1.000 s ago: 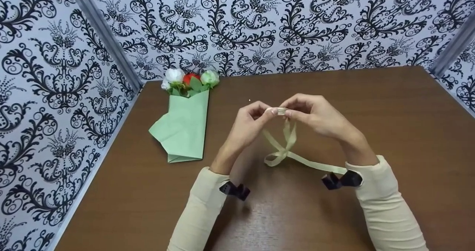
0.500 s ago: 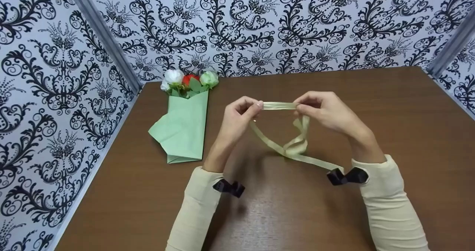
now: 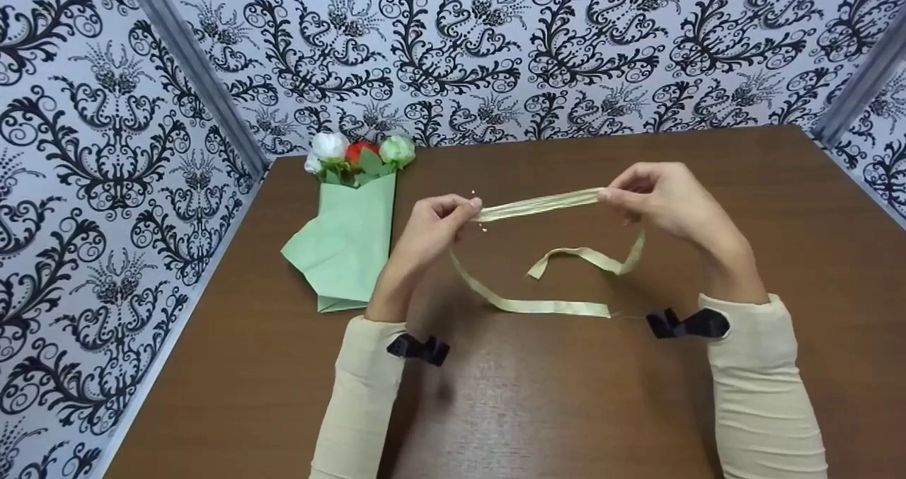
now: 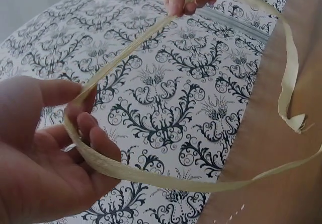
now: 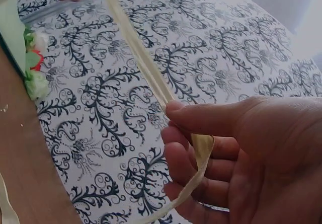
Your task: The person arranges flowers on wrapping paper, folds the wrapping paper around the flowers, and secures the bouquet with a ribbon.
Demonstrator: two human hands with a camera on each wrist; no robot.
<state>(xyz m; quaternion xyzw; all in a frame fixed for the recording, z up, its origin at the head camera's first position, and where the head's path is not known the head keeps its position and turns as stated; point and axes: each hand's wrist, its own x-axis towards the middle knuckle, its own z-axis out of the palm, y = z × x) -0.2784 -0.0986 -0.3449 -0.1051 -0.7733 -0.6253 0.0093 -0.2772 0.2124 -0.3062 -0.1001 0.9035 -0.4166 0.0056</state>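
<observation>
A pale yellow ribbon (image 3: 541,204) is stretched between my two hands above the table, slanting up to the right. My left hand (image 3: 433,233) pinches one end of the stretch between thumb and fingers, and my right hand (image 3: 672,199) pinches the other. From the left hand a tail hangs and curves rightward over the table; a shorter tail drops from the right hand and bends left. In the left wrist view the ribbon (image 4: 166,181) runs across the left fingers. The right wrist view has the ribbon (image 5: 143,63) folded lengthwise under the right thumb.
A bouquet of white, red and pale green flowers (image 3: 398,151) in light green wrapping paper (image 3: 347,245) lies at the left on the brown table (image 3: 538,408). Patterned walls (image 3: 495,54) stand behind and at the sides. Black bows (image 3: 688,323) sit at the sleeve cuffs.
My hands have moved apart, the right one up and rightward, the left one leftward. The ribbon between them has lengthened, and the loop hanging below has come undone into two separate tails.
</observation>
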